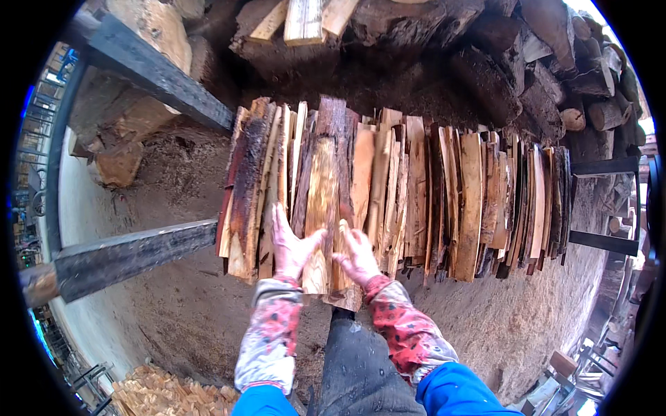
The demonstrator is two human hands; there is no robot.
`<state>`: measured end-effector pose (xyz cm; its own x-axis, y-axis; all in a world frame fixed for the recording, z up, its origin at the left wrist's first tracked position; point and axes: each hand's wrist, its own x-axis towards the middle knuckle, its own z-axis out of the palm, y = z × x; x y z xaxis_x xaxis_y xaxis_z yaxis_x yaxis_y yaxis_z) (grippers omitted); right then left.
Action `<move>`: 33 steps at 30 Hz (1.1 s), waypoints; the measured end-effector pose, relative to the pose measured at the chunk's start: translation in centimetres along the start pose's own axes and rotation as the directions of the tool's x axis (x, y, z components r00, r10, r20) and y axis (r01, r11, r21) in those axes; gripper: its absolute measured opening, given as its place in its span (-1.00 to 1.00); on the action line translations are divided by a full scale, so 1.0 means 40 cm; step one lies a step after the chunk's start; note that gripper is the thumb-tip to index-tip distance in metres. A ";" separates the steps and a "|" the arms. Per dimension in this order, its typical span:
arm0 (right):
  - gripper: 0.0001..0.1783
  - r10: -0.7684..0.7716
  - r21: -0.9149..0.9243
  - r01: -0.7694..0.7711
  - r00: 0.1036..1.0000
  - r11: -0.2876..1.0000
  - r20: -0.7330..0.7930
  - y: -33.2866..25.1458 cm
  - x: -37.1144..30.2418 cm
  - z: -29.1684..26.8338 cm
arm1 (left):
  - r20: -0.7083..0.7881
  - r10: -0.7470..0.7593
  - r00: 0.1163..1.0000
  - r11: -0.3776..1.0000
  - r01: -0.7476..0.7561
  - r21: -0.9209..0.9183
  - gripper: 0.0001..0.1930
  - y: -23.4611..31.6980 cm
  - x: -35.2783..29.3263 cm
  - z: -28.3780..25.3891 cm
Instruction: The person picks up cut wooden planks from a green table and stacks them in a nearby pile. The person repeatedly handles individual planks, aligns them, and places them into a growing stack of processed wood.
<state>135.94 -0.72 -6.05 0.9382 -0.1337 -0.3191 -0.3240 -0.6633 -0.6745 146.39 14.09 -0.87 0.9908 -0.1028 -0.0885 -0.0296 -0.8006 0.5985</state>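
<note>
A long row of split wood slats (470, 204) stands on edge in a rack, packed side by side, some with dark bark. My left hand (295, 248) lies against the slats near their close ends, fingers stretched upward and thumb out to the right. Just to its right, my right hand (357, 256) touches the wood with its thumb and fingers apart, slightly blurred. Between the hands is a wide pale slat (320, 208) that sticks out toward me. Neither hand is wrapped round a piece.
Dark metal bars (135, 251) of the rack reach in from the left, with more bars (605, 243) at the right end. Logs (541, 90) are piled behind. Wood scraps (170, 394) lie in a heap at the lower left. Sawdust covers the ground (187, 312).
</note>
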 end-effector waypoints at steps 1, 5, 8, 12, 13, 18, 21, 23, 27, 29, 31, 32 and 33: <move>-0.06 -0.036 0.091 0.045 0.994 0.995 -0.099 0.027 -0.004 0.039 | -0.010 0.008 1.000 0.996 -0.009 -0.094 0.19 -0.006 -0.011 0.028; -0.12 -0.036 0.154 0.055 0.992 0.986 -0.122 0.062 -0.025 0.084 | -0.070 -0.029 0.997 0.996 0.023 -0.085 0.12 -0.050 -0.024 0.080; -0.16 -0.011 0.187 0.025 0.997 0.982 -0.074 0.064 -0.031 0.079 | -0.068 -0.046 0.997 0.993 0.038 -0.114 0.10 -0.048 -0.030 0.088; -0.17 -0.044 0.249 0.023 0.996 0.968 0.076 0.071 -0.027 0.023 | -0.131 -0.029 0.991 0.998 0.021 -0.062 0.01 -0.021 -0.079 0.103; -0.17 -0.054 0.233 0.025 0.992 0.972 0.118 0.084 -0.027 0.012 | -0.149 0.020 0.989 0.999 -0.024 -0.026 0.00 -0.027 -0.082 0.112; -0.18 -0.083 0.200 0.055 0.987 0.978 0.138 0.079 -0.023 -0.013 | -0.160 0.073 0.984 0.997 -0.070 0.025 -0.03 -0.040 -0.070 0.116; -0.20 -0.021 0.187 -0.008 0.988 0.982 0.152 0.070 -0.023 -0.008 | -0.154 0.075 0.985 0.997 -0.075 0.004 0.00 -0.038 -0.069 0.107; -0.22 -0.001 0.141 -0.019 0.990 0.990 0.140 0.045 -0.020 -0.019 | -0.102 0.024 0.994 0.999 -0.027 -0.035 0.01 -0.033 -0.070 0.097; -0.14 0.110 0.173 -0.125 0.989 0.977 0.095 -0.016 -0.013 -0.005 | -0.024 -0.075 0.997 0.989 0.071 -0.128 0.00 -0.019 -0.100 0.043; -0.08 0.168 0.179 -0.174 0.985 0.968 0.046 -0.011 0.001 0.006 | -0.017 -0.122 0.992 0.980 0.117 -0.159 -0.02 -0.026 -0.140 0.023; 0.07 0.194 0.165 -0.193 0.981 0.967 0.012 -0.020 0.008 0.009 | -0.024 -0.126 0.992 0.984 0.121 -0.130 -0.07 -0.037 -0.188 0.003; 0.12 0.233 0.160 -0.239 0.971 0.958 0.060 -0.043 0.010 -0.002 | -0.034 -0.112 0.993 0.989 0.109 -0.096 -0.09 -0.048 -0.210 -0.001; 0.17 0.272 0.151 -0.286 0.956 0.946 0.106 -0.078 0.014 -0.026 | -0.007 -0.087 0.996 0.993 0.086 -0.076 -0.10 -0.052 -0.224 -0.006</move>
<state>137.61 0.50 -3.44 0.7964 -0.2301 -0.5593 -0.5931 -0.4779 -0.6479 137.62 16.81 -1.13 0.9905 -0.0284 -0.1345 0.0662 -0.7591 0.6475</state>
